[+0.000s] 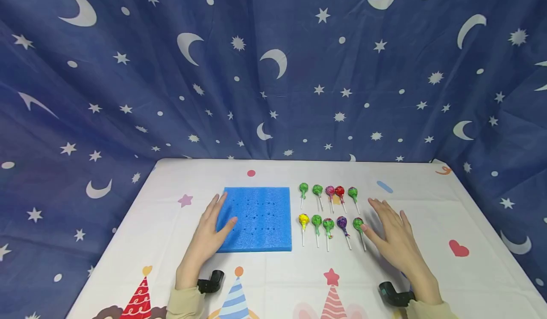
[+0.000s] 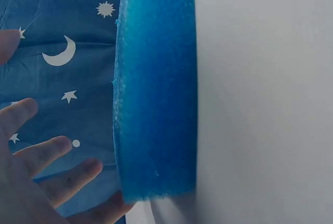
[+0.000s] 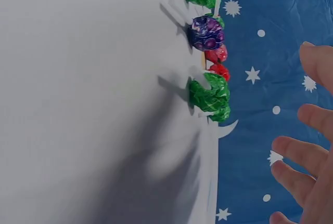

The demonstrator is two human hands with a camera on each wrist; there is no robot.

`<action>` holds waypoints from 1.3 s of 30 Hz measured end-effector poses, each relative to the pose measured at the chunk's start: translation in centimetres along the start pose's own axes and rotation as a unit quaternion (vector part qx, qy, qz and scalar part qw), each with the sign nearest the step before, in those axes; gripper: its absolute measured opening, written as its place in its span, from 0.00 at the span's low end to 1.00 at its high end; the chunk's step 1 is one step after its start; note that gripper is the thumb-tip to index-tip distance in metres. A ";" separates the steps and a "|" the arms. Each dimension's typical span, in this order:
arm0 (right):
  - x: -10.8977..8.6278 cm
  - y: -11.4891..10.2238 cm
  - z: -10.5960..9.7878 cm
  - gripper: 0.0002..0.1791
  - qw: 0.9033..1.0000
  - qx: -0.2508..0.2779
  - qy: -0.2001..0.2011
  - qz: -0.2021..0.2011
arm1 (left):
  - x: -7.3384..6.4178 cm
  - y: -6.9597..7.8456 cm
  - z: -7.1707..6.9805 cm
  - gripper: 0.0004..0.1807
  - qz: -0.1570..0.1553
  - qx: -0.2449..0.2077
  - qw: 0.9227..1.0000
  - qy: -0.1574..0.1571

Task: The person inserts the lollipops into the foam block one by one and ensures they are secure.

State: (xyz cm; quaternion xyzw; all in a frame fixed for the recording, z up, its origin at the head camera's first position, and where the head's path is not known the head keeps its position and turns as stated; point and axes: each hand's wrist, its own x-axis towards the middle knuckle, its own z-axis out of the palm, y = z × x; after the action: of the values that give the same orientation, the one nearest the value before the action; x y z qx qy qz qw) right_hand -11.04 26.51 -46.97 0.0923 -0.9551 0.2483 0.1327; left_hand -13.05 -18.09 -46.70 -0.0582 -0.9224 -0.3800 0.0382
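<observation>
A blue foam board (image 1: 260, 240) with rows of small dark holes lies flat on the table. My left hand (image 1: 204, 240) hovers at its left edge, fingers spread and holding nothing. In the left wrist view the board's thick side (image 2: 158, 94) fills the middle. Right of the board lie two rows of wrapped lollipops on white sticks, mostly green, with a yellow one (image 1: 303, 220) and a purple one (image 1: 342, 222). My right hand (image 1: 397, 243) is spread beside the front row's rightmost green lollipop (image 3: 210, 96), apart from it in the right wrist view.
The table (image 1: 342, 271) has a white cloth printed with party hats, a heart and a star. Behind it hangs a dark blue curtain (image 1: 299, 115) with moons and stars. A small black camera (image 1: 211, 282) sits on the left wrist, another (image 1: 395, 296) on the right.
</observation>
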 end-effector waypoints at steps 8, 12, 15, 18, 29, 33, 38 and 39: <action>0.0 0.3 0.5 0.40 1.000 0.004 -0.006 0.012 | 0.0 -0.6 0.3 0.39 -0.006 -0.013 1.000 -0.007; 0.0 0.4 0.9 0.40 1.000 0.006 -0.016 0.019 | -0.2 -1.0 0.4 0.39 -0.007 -0.014 1.000 -0.006; -0.2 0.4 1.2 0.40 0.999 0.007 -0.020 0.025 | -0.3 -1.2 0.4 0.38 -0.009 -0.013 1.000 -0.010; -0.2 0.3 1.4 0.41 0.999 0.006 -0.026 0.038 | -0.3 -1.5 0.4 0.38 -0.012 -0.013 1.000 -0.015; 0.2 0.1 1.6 0.39 0.995 -0.003 -0.062 0.073 | -0.4 -2.2 0.2 0.38 -0.023 -0.020 0.999 -0.040; 0.3 0.1 1.7 0.38 0.995 -0.010 -0.064 0.071 | -0.5 -2.4 0.1 0.37 -0.018 -0.026 0.999 -0.042; 0.5 0.2 1.9 0.36 0.996 -0.024 -0.061 0.057 | -0.4 -2.5 0.1 0.36 -0.011 -0.025 0.999 -0.041; 0.6 0.2 1.9 0.36 0.996 -0.027 -0.060 0.054 | -0.4 -2.5 0.1 0.35 -0.012 -0.024 0.999 -0.042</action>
State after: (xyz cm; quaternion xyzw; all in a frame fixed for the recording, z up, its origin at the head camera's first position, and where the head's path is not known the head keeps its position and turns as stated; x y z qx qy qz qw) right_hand -12.01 25.72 -48.50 0.0513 -0.9713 0.2234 0.0640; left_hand -12.99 -19.81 -48.63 -0.0642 -0.9144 -0.3997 -0.0069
